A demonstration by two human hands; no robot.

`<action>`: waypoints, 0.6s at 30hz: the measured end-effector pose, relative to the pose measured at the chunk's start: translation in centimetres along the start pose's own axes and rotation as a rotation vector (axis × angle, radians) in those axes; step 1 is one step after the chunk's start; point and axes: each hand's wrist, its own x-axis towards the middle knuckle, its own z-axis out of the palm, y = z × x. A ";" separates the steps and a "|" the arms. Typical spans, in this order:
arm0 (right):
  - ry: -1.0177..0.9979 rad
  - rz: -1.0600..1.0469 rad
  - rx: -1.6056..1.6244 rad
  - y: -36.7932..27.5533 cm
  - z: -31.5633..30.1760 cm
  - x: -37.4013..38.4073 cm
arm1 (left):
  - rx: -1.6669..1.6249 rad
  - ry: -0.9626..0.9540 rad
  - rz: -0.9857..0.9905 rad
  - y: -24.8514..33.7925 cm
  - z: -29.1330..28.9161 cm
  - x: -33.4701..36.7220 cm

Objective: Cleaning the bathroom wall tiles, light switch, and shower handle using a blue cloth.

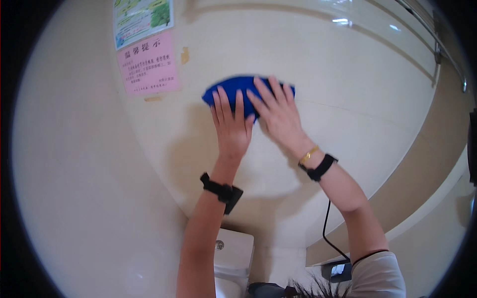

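A blue cloth is spread against the pale tiled wall. My left hand presses flat on the cloth's left half, fingers stretched out and pointing up. Beside it, my right hand lies on the right half with its fingers spread. Neither hand's fingers wrap round the cloth. The cloth's lower edge is partly covered by my palms. Black straps sit on both forearms near the wrists, and a gold bracelet circles the right wrist.
Left of the cloth, a pink paper notice and a green-and-white poster are stuck to the wall. A metal rail runs along the upper right. Below stands a white toilet. A black cable hangs near my right elbow.
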 end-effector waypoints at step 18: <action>-0.146 0.101 0.120 -3.9 15.6 -22.1 | 0.150 -0.310 0.165 -1.9 13.3 -21.8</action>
